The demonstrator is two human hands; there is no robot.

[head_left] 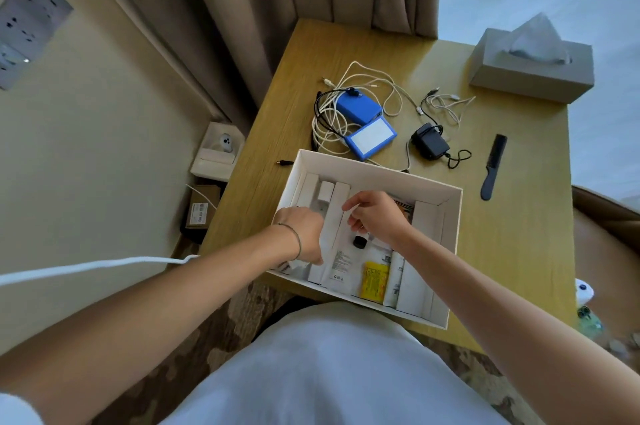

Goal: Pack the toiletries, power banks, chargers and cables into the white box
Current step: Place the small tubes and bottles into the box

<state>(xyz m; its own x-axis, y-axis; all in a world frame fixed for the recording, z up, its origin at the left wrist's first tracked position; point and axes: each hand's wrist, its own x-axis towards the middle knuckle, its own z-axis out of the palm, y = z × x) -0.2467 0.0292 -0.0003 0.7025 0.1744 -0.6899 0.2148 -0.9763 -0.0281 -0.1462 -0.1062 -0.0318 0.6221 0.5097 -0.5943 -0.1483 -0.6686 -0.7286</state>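
The white box (450,244) sits at the near edge of the wooden table (512,234). Inside lie white toiletry tubes and cartons, a yellow packet (374,281) and a small bottle with a black cap (360,241). My left hand (304,234) reaches into the box's left side, its fingers closed on a white tube (329,234). My right hand (377,216) hovers over the box's middle, just above the black-capped bottle, fingers curled; what it holds is unclear. Beyond the box lie two blue power banks (358,107) (371,137), tangled white cables (332,126), a black charger (431,145) and more cables (446,106).
A black comb (493,166) lies right of the box. A grey tissue box (531,68) stands at the far right corner. Curtains hang behind the table. On the left wall is a socket panel (27,26); cartons sit on the floor beside the table.
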